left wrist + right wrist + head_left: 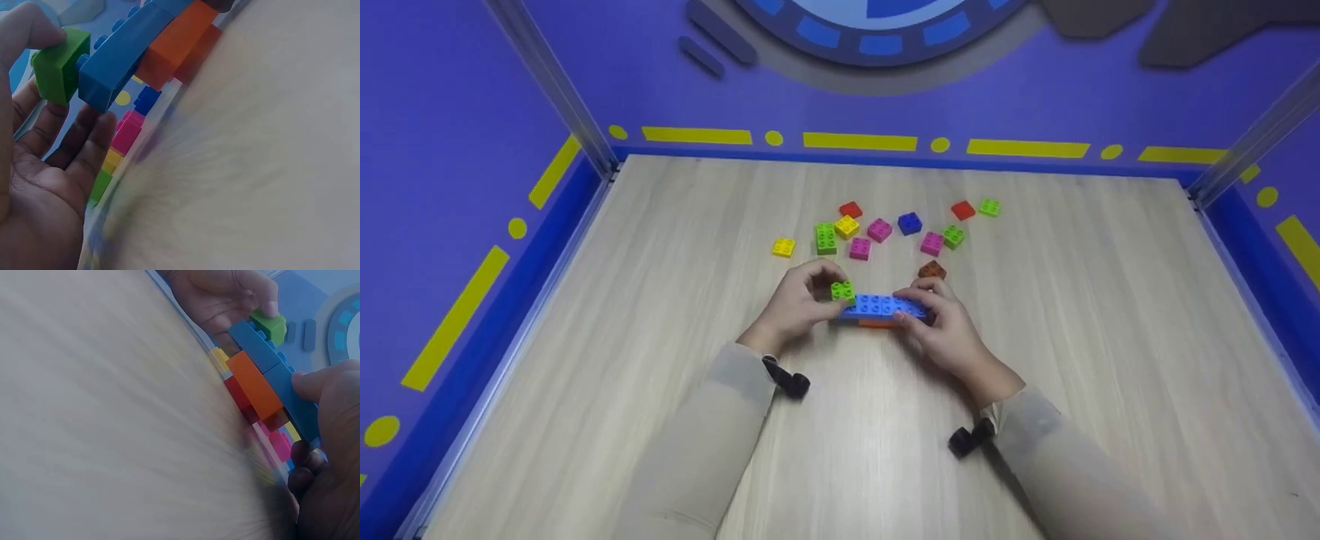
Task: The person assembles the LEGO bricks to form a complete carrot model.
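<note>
My left hand (797, 306) pinches a small green brick (843, 292) between thumb and fingers, over the left end of a row of blue bricks (873, 304). In the left wrist view the green brick (61, 66) meets the blue studs; whether it is fully seated I cannot tell. The right hand (956, 335) grips the right end of the blue row, thumb on the near side. Beneath the blue sits an orange brick (254, 384), with a red brick (240, 392) under it, mostly hidden from the head view.
Loose bricks lie beyond the hands: a brown brick (932, 269) near the right fingers, a long green brick (826, 238), a yellow brick (783, 247), a dark blue brick (910, 223), and several pink, red and green ones. Blue panels (450, 187) wall the wooden table (660, 225).
</note>
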`<action>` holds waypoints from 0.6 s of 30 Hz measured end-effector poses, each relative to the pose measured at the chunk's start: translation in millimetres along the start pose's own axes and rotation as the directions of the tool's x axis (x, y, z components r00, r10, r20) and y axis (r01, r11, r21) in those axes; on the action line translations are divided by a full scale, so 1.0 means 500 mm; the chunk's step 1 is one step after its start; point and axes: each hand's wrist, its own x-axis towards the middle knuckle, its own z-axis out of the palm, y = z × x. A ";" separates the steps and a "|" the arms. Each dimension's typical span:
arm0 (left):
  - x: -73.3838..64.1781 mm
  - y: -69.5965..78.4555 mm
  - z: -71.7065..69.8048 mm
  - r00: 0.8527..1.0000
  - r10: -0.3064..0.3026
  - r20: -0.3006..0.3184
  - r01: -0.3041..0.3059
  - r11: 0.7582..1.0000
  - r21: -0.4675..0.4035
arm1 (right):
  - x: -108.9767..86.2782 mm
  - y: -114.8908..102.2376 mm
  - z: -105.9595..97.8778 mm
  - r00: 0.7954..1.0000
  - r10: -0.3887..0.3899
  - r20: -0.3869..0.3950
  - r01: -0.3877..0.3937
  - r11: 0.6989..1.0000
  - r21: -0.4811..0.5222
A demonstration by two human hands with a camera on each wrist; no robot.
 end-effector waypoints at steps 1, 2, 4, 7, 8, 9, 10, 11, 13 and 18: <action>0.001 0.000 0.001 1.000 -0.001 0.008 0.001 1.000 -0.001 | 0.000 0.001 -0.002 1.000 0.003 0.001 -0.003 1.000 0.000; 0.001 0.000 0.002 1.000 -0.003 0.015 0.003 1.000 -0.005 | -0.001 0.000 -0.003 1.000 0.004 0.003 -0.004 1.000 -0.004; 0.001 0.000 0.003 1.000 -0.005 0.025 0.005 1.000 0.001 | -0.002 0.000 -0.004 1.000 0.005 0.007 -0.005 1.000 -0.007; 0.001 0.000 0.004 0.999 -0.006 0.045 0.005 1.000 0.024 | -0.003 -0.001 -0.003 1.000 0.008 0.003 -0.008 1.000 0.001; 0.002 0.001 0.005 0.999 -0.003 0.054 0.001 1.000 0.029 | -0.003 -0.001 -0.003 1.000 0.003 -0.002 -0.003 1.000 -0.001; 0.003 0.002 0.005 0.998 0.001 0.062 -0.003 0.999 0.036 | -0.003 -0.001 -0.003 1.000 -0.002 -0.007 0.002 1.000 -0.001; 0.004 0.004 0.005 0.998 0.005 0.067 -0.007 0.999 0.042 | -0.003 -0.001 -0.003 1.000 -0.007 -0.011 0.007 1.000 -0.001; 0.005 0.005 0.005 0.997 0.008 0.070 -0.011 0.999 0.045 | -0.002 -0.001 -0.003 1.000 -0.013 -0.015 0.013 1.000 0.001; 0.006 0.007 0.005 0.997 0.014 0.073 -0.018 0.999 0.050 | -0.001 0.000 -0.003 1.000 -0.023 -0.019 0.023 1.000 0.001; 0.001 0.008 0.005 0.998 0.013 0.063 -0.018 0.997 0.076 | 0.000 0.001 -0.004 1.000 -0.022 -0.002 0.022 1.000 -0.005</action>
